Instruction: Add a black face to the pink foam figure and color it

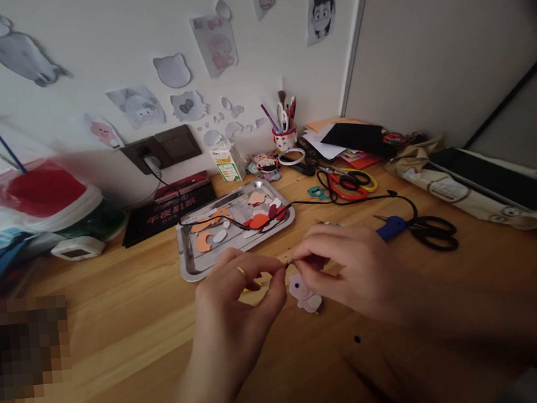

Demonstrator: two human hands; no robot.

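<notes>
My left hand (239,298), with a ring on one finger, pinches with thumb and forefinger at a tiny dark piece (287,264). From the other side, the fingertips of my right hand (344,264) close in a pinch at the same spot. The piece is too small to name. Just below the fingertips a pink cut-out figure (305,295) with a black eye dot lies on the wooden table, partly covered by my right hand. A small black dot (357,339) rests nearer to me. Some dark specks lie beyond my fingertips.
A metal tray (190,268) with orange, red and white cut pieces stands behind my hands, a black cord across it. To the right are a blue glue gun (393,227), black-handled scissors (433,232) and red-handled scissors (345,188). A pen cup (285,138) stands by the wall.
</notes>
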